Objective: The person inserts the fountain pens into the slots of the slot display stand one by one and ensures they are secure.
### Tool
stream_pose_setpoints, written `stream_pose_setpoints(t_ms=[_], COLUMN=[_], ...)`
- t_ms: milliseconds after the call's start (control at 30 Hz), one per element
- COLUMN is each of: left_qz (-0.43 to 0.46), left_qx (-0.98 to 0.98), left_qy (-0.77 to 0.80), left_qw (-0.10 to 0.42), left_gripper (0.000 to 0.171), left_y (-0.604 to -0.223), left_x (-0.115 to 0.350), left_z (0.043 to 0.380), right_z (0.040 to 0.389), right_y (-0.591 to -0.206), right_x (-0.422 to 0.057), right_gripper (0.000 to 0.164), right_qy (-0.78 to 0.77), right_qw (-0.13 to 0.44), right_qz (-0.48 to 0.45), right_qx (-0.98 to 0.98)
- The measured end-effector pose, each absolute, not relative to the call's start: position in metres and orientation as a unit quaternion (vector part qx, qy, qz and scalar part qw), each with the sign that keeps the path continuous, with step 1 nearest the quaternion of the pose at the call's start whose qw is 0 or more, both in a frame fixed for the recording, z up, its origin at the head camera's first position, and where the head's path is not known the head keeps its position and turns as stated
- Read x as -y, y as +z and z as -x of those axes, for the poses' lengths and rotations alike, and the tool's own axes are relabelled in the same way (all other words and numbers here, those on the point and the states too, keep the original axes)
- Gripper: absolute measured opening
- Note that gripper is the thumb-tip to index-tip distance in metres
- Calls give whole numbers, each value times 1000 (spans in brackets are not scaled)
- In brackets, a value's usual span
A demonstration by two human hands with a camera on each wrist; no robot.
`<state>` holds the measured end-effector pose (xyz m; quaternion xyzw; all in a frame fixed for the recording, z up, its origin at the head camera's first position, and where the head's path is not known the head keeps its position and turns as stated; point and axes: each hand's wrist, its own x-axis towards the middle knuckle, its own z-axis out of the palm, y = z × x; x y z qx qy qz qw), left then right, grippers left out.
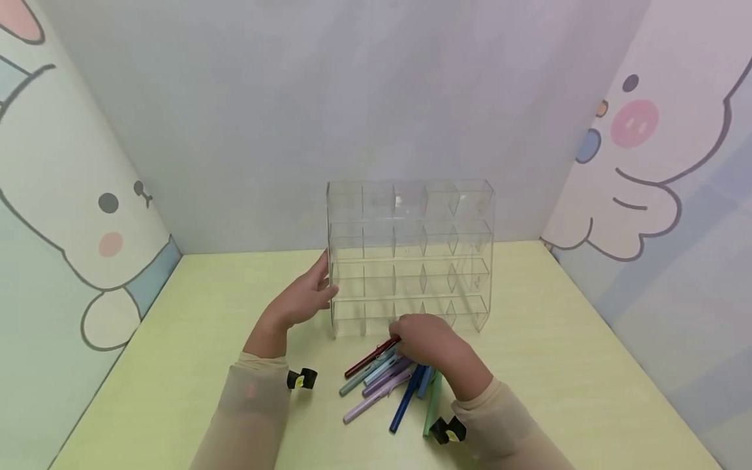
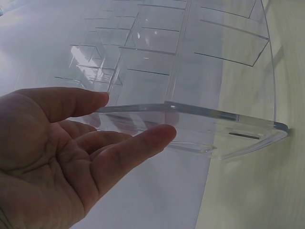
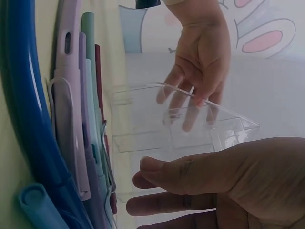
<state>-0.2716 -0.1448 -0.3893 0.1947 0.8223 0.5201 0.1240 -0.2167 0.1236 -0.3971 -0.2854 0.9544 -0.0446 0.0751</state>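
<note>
L hand (image 1: 301,297) holds clr rack (image 1: 408,261) nr pens (image 1: 383,391).

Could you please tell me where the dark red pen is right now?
In the head view, the dark red pen lies in front of the left half of the clear rack, beside the grey-green pen.

A transparent plastic compartment rack (image 1: 408,260) stands upright; before it, slim pens of several colours (image 1: 385,380) lie close together.

Readable text, labels, brands, numbers, signs: none on pens (image 1: 405,405), clear rack (image 1: 411,260) or printed walls (image 1: 59,163). Yellow marks (image 1: 300,380) on black wrist clips (image 1: 309,376): too small to make out.
</note>
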Motion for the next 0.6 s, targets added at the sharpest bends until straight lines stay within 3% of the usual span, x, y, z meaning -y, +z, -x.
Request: stream_pose_setpoints(t_ms=[600], left_qz=[-196], left_qx=[-821], left_qy=[522], left_qw=[121], left_gripper=[79], left_y=[-387], left_x=[142], left_z=[275], right_z=[217], right_y=[-416], right_x=[-108], right_gripper=[8], right_qy=[49], right_qw=[24], right_qz=[297], right_qx=[-953])
